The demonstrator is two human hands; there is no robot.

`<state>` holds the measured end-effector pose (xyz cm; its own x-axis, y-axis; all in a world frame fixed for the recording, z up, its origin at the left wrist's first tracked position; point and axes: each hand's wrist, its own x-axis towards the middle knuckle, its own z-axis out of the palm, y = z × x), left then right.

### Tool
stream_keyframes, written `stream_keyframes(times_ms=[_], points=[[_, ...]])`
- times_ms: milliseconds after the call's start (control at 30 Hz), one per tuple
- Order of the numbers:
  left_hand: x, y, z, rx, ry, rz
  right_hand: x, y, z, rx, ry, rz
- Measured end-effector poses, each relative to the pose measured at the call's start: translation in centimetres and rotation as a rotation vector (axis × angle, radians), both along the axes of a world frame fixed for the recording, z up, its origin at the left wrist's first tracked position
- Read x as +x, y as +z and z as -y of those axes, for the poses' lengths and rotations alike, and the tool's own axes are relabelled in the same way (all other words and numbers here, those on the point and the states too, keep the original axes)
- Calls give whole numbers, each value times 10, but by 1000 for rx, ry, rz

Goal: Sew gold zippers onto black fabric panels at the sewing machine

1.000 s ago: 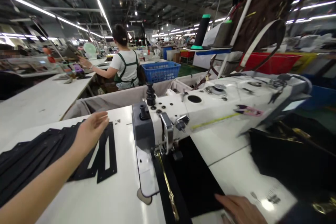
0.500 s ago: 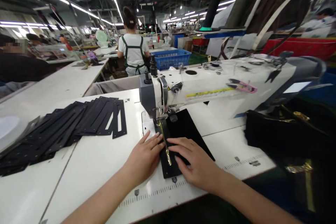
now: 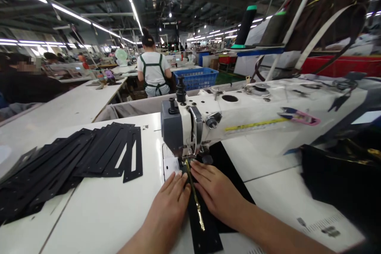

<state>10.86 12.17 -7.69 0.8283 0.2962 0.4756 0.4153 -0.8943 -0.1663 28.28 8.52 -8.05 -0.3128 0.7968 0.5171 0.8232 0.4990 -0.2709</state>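
My left hand (image 3: pixel 171 202) lies flat, fingers stretched forward, on the left edge of a black strip (image 3: pixel 205 240) under the sewing machine (image 3: pixel 253 111). A gold-toothed zipper (image 3: pixel 195 198) runs down the strip, its gold pull toward me. On the zipper's right side my right hand (image 3: pixel 218 190) presses down with extended fingers, their tips close to the presser foot. A larger piece of black fabric (image 3: pixel 230 166) spreads beneath and to the right. The needle is too small to make out.
Several black slotted panels (image 3: pixel 104 152) lie overlapped at left. Pink-handled thread snips (image 3: pixel 300 117) rest against the machine arm. Black pieces with gold trim (image 3: pixel 342 178) sit at right. Thread cones (image 3: pixel 248 27) stand behind; a person (image 3: pixel 153 67) and a blue basket (image 3: pixel 196 78) are farther back.
My right hand has slid forward along the zipper toward the presser foot, its fingers now closer together. The camera view has shifted, so the machine looks larger and nearer.
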Motion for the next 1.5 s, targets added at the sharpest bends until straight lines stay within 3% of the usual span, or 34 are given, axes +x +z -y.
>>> stream_keyframes(times_ms=[267, 700, 967, 1200, 1500], points=[[5, -1, -5, 65, -12, 40, 1, 0, -5, -17, -3, 26], [6, 8, -6, -92, 24, -60, 5, -1, -11, -48, -6, 68], [-7, 19, 6, -349, 24, -163, 7, 23, 33, -197, 77, 9], [-12, 26, 10, -403, 51, -250, -4, 49, 35, -334, 81, 209], [-14, 28, 11, -453, 39, -228, -10, 64, 20, -213, 277, 638]])
